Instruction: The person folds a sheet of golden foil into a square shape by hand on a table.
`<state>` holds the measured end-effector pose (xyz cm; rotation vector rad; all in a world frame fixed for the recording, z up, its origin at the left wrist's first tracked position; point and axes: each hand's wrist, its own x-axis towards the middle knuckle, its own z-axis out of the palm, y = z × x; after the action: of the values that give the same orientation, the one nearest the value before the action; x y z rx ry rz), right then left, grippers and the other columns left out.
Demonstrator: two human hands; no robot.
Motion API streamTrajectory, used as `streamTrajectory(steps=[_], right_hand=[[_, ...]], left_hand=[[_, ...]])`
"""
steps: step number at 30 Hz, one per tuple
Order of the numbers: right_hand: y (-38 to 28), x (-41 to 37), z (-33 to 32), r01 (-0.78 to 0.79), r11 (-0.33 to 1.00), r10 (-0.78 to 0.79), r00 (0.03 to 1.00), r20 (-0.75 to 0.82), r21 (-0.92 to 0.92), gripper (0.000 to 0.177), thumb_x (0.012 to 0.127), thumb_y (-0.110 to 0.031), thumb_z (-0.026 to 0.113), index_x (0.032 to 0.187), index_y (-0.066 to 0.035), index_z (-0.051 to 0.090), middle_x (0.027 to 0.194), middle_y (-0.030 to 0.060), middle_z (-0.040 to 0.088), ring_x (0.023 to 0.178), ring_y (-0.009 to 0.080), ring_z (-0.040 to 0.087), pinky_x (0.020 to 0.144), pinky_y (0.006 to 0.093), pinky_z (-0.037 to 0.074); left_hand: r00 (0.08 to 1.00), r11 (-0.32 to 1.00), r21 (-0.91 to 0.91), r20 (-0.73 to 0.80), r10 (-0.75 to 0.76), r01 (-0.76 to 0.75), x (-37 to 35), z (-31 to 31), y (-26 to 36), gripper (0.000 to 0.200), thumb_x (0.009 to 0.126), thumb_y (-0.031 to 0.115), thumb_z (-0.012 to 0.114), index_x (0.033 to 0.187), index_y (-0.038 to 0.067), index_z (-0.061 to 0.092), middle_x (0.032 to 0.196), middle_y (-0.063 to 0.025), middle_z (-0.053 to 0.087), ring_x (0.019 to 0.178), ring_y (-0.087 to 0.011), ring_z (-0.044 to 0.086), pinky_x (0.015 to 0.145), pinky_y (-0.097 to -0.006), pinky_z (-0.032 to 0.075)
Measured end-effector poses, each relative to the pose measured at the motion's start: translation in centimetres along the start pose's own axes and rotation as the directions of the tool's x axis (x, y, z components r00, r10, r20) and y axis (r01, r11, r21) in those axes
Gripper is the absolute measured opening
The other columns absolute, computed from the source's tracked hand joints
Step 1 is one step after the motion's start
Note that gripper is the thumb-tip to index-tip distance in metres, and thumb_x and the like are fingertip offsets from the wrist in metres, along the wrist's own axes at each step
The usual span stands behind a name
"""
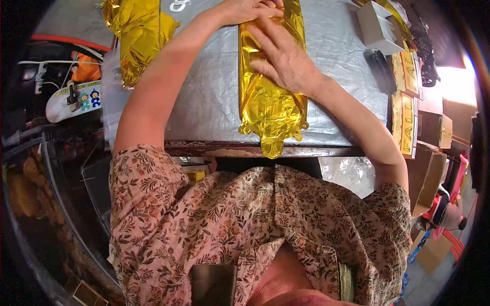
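A shiny gold foil piece (273, 109) lies flat and lengthwise on the grey-covered table, its tabbed, rounded end reaching over the near edge. My right hand (286, 61) rests palm down on it, fingers spread. Farther up, at the top of the view, my left hand (250, 9) lies across the foil with its fingers extended; part of it is near the frame edge. More crumpled gold foil (145, 38) is at the table's left side, beside my left forearm.
The table (204, 102) has a wooden near edge close to my body. At its right are a white box (380, 28), a black object (381, 71) and printed yellow boxes (407, 122). A skateboard (74, 102) stands off to the left.
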<state>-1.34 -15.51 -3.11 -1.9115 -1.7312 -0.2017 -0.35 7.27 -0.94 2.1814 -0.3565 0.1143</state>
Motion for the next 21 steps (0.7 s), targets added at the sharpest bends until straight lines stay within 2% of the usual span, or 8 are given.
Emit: streamTrajectory(steps=[2,7,12,15,16,18,20,21], right_hand=[[-0.8,-0.3,-0.5,0.062,0.998,-0.063,0.975,0.215,0.008,0.075,0.102,-0.049,0.054,0.158,-0.003,0.033,0.162,0.0212,0.032,0.151,0.0378,0.033,0.126,0.0470,0.028],[-4.2,-1.6,-0.4,0.144,0.990,-0.125,0.889,0.441,-0.010,0.092,0.100,-0.072,0.020,0.164,-0.007,0.015,0.171,0.0133,0.014,0.158,0.0273,0.014,0.131,0.0435,0.011],[-8.4,-4.2,-3.9,-0.102,0.844,-0.318,0.696,0.643,0.527,0.090,0.102,-0.071,0.016,0.164,-0.007,0.012,0.173,0.0117,0.008,0.159,0.0313,0.006,0.130,0.0495,0.008],[-8.2,-4.7,-5.3,-0.245,0.646,-0.417,0.680,0.603,0.723,0.081,0.106,-0.064,0.017,0.159,-0.005,0.034,0.168,0.0162,0.025,0.156,0.0365,0.022,0.129,0.0555,0.015],[-7.5,-4.0,-6.7,-0.187,0.709,-0.318,0.775,0.545,0.680,0.070,0.108,-0.055,0.032,0.156,-0.004,0.039,0.165,0.0190,0.032,0.154,0.0358,0.028,0.126,0.0535,0.028],[-3.0,-3.7,-5.6,-0.039,0.883,-0.112,0.951,0.289,0.468,0.066,0.108,-0.051,0.036,0.152,-0.003,0.045,0.160,0.0200,0.041,0.150,0.0367,0.037,0.126,0.0498,0.027],[-1.2,-3.2,-5.5,-0.022,0.988,0.041,0.992,0.120,-0.156,0.063,0.106,-0.045,0.047,0.151,-0.001,0.044,0.158,0.0204,0.043,0.149,0.0349,0.039,0.125,0.0485,0.029],[-0.5,-3.5,-5.2,-0.056,0.975,0.091,0.983,0.161,-0.213,0.063,0.106,-0.041,0.052,0.153,0.000,0.041,0.160,0.0181,0.040,0.149,0.0333,0.037,0.126,0.0488,0.026]], left_hand=[[0.988,0.967,0.204,0.068,0.139,-0.150,-0.2,-0.1,0.2,0.027,0.095,0.020,0.075,0.114,0.003,0.065,0.111,-0.0110,0.060,0.107,-0.0220,0.064,0.091,-0.0332,0.052],[0.993,0.993,0.054,0.065,0.098,-0.101,-0.3,0.5,0.7,0.029,0.094,0.021,0.076,0.114,0.004,0.063,0.115,-0.0113,0.057,0.108,-0.0223,0.063,0.093,-0.0332,0.053],[0.994,0.995,0.047,0.061,0.087,-0.090,-0.3,0.6,0.5,0.030,0.095,0.021,0.075,0.116,0.004,0.063,0.117,-0.0114,0.056,0.111,-0.0227,0.062,0.095,-0.0331,0.053],[0.996,0.990,0.116,0.060,0.070,-0.077,-0.5,0.4,0.8,0.030,0.096,0.022,0.074,0.117,0.004,0.063,0.118,-0.0113,0.056,0.112,-0.0239,0.061,0.096,-0.0337,0.052],[0.996,0.990,0.116,0.059,0.074,-0.080,-0.6,0.4,0.9,0.030,0.096,0.022,0.074,0.117,0.004,0.063,0.118,-0.0113,0.056,0.112,-0.0239,0.061,0.096,-0.0337,0.052],[0.992,0.983,0.138,0.050,0.116,-0.122,-0.7,0.4,1.1,0.029,0.095,0.022,0.072,0.118,0.005,0.064,0.119,-0.0115,0.057,0.112,-0.0252,0.060,0.097,-0.0344,0.052],[0.989,0.975,0.169,0.046,0.140,-0.146,-0.7,0.3,1.1,0.028,0.095,0.021,0.071,0.117,0.005,0.064,0.118,-0.0118,0.057,0.112,-0.0259,0.060,0.096,-0.0351,0.052],[0.986,0.965,0.201,0.045,0.162,-0.168,-0.6,0.3,1.2,0.027,0.095,0.020,0.071,0.117,0.005,0.065,0.117,-0.0121,0.058,0.111,-0.0266,0.060,0.096,-0.0358,0.052]])
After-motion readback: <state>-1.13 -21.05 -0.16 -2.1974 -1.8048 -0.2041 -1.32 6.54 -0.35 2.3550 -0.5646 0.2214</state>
